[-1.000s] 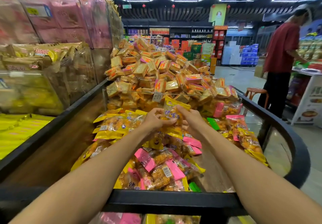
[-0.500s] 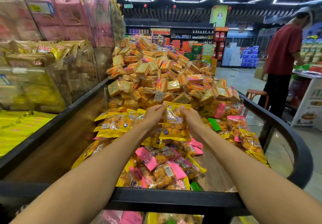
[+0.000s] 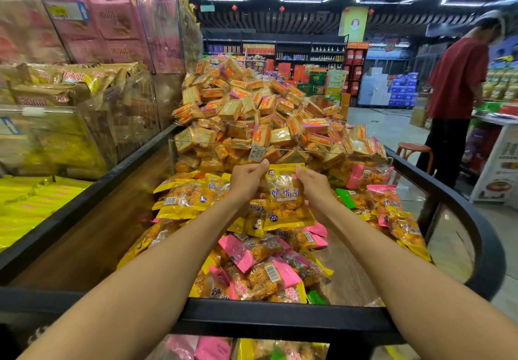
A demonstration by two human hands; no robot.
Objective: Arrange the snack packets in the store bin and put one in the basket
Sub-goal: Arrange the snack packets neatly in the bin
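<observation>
Both hands hold one yellow snack packet (image 3: 286,197) upright above the store bin (image 3: 280,322). My left hand (image 3: 248,181) pinches its top left corner and my right hand (image 3: 314,187) grips its right edge. Below lie several loose yellow and pink packets (image 3: 260,264) in a heap on the bin's wooden floor. More yellow packets (image 3: 185,200) are laid in a row at the left, just behind the heap. No basket is in view.
A clear divider (image 3: 280,149) holds back a tall pile of orange cracker packs (image 3: 260,113). Clear bins of yellow and pink goods (image 3: 70,102) stand at the left. A person in a red shirt (image 3: 454,93) stands by a stool (image 3: 413,151) at the right.
The yellow packet has come up out of the heap and now hangs upright between both hands, which moved slightly upward and apart.
</observation>
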